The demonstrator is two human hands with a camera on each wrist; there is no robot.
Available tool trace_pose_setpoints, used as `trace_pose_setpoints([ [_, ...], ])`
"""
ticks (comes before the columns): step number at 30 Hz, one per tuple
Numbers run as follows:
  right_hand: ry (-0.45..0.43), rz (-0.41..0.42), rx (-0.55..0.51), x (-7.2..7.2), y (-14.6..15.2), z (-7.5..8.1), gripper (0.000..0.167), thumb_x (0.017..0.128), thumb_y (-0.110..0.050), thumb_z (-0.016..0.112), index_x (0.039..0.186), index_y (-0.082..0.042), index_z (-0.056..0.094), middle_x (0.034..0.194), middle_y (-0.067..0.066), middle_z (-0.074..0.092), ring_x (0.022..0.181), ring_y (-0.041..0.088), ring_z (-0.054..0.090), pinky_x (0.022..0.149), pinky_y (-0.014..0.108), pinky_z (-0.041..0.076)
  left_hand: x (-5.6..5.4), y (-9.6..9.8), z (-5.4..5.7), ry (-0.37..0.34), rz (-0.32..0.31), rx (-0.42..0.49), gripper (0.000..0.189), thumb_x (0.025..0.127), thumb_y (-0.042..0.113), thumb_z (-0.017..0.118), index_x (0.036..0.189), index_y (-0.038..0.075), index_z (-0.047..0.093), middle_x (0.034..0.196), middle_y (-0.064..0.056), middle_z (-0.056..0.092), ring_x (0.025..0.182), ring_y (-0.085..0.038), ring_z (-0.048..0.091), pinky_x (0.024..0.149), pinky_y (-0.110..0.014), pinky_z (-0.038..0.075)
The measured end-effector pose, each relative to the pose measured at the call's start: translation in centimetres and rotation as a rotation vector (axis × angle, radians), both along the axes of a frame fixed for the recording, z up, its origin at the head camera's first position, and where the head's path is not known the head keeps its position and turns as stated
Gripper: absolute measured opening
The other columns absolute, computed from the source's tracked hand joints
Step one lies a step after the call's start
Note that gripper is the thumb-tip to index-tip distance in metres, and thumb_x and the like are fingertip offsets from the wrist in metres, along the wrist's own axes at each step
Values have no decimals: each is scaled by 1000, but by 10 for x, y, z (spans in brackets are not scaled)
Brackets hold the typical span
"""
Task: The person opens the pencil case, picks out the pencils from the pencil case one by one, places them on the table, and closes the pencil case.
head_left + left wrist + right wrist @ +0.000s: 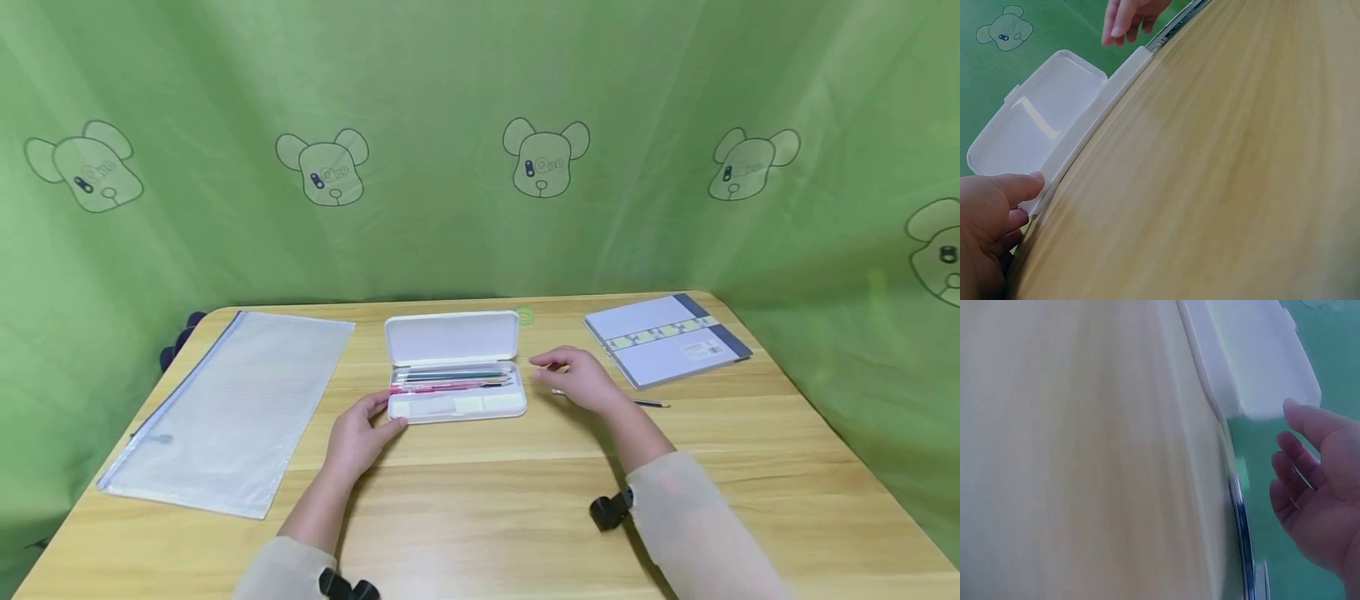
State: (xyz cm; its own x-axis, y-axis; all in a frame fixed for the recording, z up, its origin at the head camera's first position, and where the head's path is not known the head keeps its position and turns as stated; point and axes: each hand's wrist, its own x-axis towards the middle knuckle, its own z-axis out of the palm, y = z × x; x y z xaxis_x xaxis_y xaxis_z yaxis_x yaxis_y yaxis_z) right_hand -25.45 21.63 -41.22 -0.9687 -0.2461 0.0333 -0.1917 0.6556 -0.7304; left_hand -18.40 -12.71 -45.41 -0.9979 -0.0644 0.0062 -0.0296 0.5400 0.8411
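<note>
A white pencil case (452, 337) stands with its lid raised in the middle of the table. Inside its tray lie several pencils (450, 377), some dark and one pink, with white pieces in the front part. My left hand (358, 435) holds the case's left end, the thumb (1022, 187) at the front corner and the other fingers round the side. To the right of the case hovers my right hand (581, 379), fingers loosely bent and holding nothing. Under that hand lies a dark pencil (651, 403), its middle hidden by the wrist.
A translucent mesh zip bag (232, 408) lies flat on the left of the wooden table (480, 517). At the back right is a pale notebook (660, 333) with a dark spine and a patterned band. A green curtain (435, 250) hangs behind the table.
</note>
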Motion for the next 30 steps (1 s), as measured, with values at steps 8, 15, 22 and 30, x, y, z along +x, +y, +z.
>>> trace_pose_setpoints([
  [8,-8,21,-11,-10,-34,-3,30,91,-21,68,118,-6,70,118,16,66,107,28,58,91,39,50,-1,0,-1,6,4,8,55,85,22,75,133,3,57,132,-16,63,137,-35,47,118,-52,31],
  [15,-34,35,24,-16,-56,-6,27,91,-20,68,115,-9,71,116,12,68,109,27,60,100,45,49,-1,1,-1,5,8,10,55,85,23,76,134,3,57,132,-15,64,137,-34,47,118,-51,32],
  [22,-45,36,111,-19,-67,-8,24,91,-18,68,113,-10,73,115,10,70,113,27,62,104,44,48,0,1,-1,1,5,-2,56,86,24,75,134,3,56,132,-14,64,138,-35,45,118,-51,32],
  [30,-48,44,190,-19,-74,-6,23,93,-14,66,115,-10,73,117,9,71,115,26,62,105,44,48,0,1,0,2,5,-2,55,86,23,75,134,3,56,132,-15,63,138,-34,46,118,-51,32],
])
